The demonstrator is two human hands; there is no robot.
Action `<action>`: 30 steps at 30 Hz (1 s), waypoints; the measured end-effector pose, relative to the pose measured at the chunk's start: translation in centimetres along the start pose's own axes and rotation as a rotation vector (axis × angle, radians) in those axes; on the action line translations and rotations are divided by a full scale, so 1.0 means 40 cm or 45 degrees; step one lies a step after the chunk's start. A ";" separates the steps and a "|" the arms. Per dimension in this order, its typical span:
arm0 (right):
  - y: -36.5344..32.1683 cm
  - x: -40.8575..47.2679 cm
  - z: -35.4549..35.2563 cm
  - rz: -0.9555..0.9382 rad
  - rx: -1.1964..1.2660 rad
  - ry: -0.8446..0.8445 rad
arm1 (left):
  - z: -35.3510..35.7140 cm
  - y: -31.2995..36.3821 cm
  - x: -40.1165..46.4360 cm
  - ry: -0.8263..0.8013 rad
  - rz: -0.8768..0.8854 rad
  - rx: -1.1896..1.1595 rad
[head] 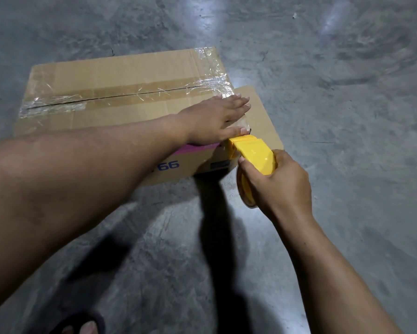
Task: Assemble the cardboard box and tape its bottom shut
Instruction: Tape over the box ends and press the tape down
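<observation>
Now the box (120,92) lies bottom-up on the floor (323,92), clear tape (130,95) along its seam. Flat and open, the left hand (214,121) presses the box's near right corner. Beside that corner, the right hand (275,186) grips a yellow dispenser (251,153).

Cardboard box (120,78), near side wall: blue printed digits, seen upside down, reading "66" as they stand (170,165); characters to their left are hidden behind the left forearm. A small dark label (219,165) on the same wall, just right of the digits, has print too small to read. Nothing else legible.
</observation>
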State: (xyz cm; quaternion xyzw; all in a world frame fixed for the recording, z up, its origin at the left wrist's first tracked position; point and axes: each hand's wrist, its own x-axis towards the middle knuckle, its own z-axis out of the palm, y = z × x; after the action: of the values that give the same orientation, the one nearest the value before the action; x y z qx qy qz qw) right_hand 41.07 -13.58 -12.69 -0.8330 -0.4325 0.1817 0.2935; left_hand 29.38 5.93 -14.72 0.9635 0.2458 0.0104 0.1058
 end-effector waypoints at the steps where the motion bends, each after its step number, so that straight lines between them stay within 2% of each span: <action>1: 0.000 0.007 -0.002 0.012 -0.012 -0.012 | 0.000 -0.001 0.000 -0.002 -0.004 -0.002; 7: 0.034 -0.005 0.024 0.094 -0.048 -0.145 | 0.002 -0.001 0.000 -0.005 -0.006 0.048; 17: 0.023 0.000 -0.033 -0.037 -0.098 0.014 | 0.023 0.016 0.011 0.034 -0.077 0.127; 22: 0.015 -0.009 -0.077 -0.087 -0.121 0.048 | 0.003 0.030 0.002 0.020 -0.099 0.009; 26: -0.009 -0.008 -0.113 -0.147 -0.093 0.085 | -0.035 0.021 -0.036 0.178 -0.221 -0.242; 30: -0.045 -0.010 -0.115 -0.261 -0.045 0.058 | -0.050 -0.065 -0.163 0.153 -0.288 -0.134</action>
State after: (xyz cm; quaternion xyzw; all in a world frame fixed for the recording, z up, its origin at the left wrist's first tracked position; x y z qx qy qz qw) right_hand 42.31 -14.60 -7.99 -0.7934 -0.5118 0.1242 0.3054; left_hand 22.26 5.44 -13.11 0.9204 0.3579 0.0690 0.1417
